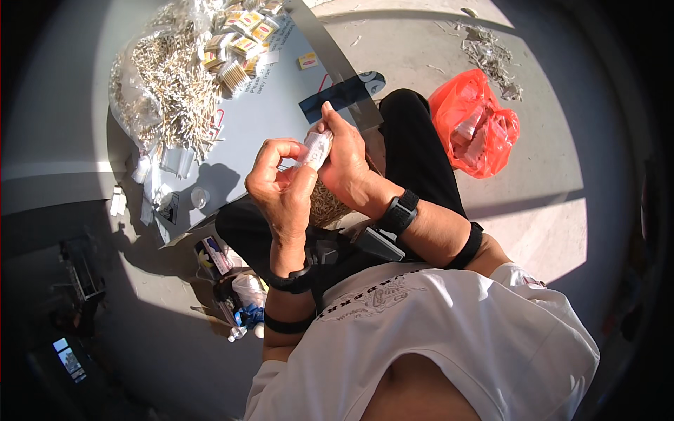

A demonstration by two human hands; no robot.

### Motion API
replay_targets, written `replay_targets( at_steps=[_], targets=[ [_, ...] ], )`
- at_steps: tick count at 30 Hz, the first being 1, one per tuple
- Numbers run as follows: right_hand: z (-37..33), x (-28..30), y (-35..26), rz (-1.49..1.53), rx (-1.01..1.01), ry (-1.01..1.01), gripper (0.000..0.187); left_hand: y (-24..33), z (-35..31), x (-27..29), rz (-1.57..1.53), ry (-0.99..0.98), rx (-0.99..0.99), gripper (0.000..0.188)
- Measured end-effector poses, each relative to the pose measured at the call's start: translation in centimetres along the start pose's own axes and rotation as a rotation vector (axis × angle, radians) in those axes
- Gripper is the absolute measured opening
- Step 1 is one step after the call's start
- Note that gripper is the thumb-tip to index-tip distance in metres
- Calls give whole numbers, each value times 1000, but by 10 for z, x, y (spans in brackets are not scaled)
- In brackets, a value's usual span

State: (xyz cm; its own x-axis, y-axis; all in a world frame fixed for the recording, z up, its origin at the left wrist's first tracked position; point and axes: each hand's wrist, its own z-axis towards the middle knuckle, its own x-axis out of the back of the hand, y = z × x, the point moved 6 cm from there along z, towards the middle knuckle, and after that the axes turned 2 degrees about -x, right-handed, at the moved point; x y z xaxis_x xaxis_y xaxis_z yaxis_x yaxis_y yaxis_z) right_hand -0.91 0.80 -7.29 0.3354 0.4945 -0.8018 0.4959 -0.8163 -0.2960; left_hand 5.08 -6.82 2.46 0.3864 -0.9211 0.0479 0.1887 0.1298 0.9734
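Note:
My right hand [345, 163] is closed round a small white packet [316, 149], with its thumb pointing up. The fingertips of my left hand [283, 184] pinch the packet's near left edge. What the packet contains cannot be made out. Beyond my hands a dark, phone-like slab [334, 99] lies at the table's edge. To the far left, a heap of loose cotton swabs [172, 91] spills from a clear plastic bag [130, 88]. Packs of cotton swabs with yellow labels [246, 46] are piled beside it.
One yellow card [307, 61] lies apart on the grey table [281, 91]. A small round white lid or cup [200, 197] sits near the table's front left. A red plastic bag [477, 126] stands on the floor to the right, beyond my knee. Paper-like scraps [488, 56] lie behind it.

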Motion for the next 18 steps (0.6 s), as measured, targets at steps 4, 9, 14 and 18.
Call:
replay_targets(
  at_steps=[4, 9, 14, 18],
  targets=[
    [0, -1, -1, 0, 19, 9, 30, 3, 0, -1, 37, 8, -15, 14],
    [-2, -2, 0, -7, 17, 19, 30, 3, 1, 0, 180, -4, -106, 17],
    [2, 2, -1, -19, -22, 61, 34, 10, -1, -4, 331, -18, -313, 21],
    [6, 6, 3, 22, -57, 69, 32, 10, -5, -3, 325, -13, -332, 22]
  ],
)
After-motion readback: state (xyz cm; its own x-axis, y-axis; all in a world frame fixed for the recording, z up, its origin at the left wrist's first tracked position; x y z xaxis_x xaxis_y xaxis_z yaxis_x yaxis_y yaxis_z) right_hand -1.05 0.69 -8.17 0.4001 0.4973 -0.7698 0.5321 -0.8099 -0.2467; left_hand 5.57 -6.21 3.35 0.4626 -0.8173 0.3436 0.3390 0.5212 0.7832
